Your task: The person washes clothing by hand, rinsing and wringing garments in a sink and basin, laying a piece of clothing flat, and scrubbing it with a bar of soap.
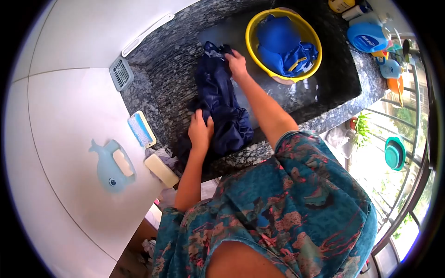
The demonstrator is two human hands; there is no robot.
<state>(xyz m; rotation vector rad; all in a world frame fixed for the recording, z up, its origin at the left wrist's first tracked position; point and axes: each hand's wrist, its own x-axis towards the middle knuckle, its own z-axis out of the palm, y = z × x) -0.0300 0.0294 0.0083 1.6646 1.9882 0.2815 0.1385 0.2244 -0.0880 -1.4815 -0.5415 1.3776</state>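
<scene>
A wet-looking navy blue garment (217, 92) lies stretched along the dark speckled stone of the sink, bunched up at its near end. My right hand (237, 65) is closed on its far end, pinching an edge of the cloth. Nearer my body, my left hand (199, 132) grips the garment's left side with bent fingers; part of the cloth under it is hidden. Right of my right hand stands a yellow basin (319, 58) with bright blue cloth (278, 37) inside.
A blue-and-white scrub brush (141, 129), a cream soap bar (161, 170) and a grey soap dish (121, 74) sit along the left edge. A whale-shaped holder (109, 173) is on the white wall. Bottles, including a blue detergent bottle (368, 37), line the right ledge.
</scene>
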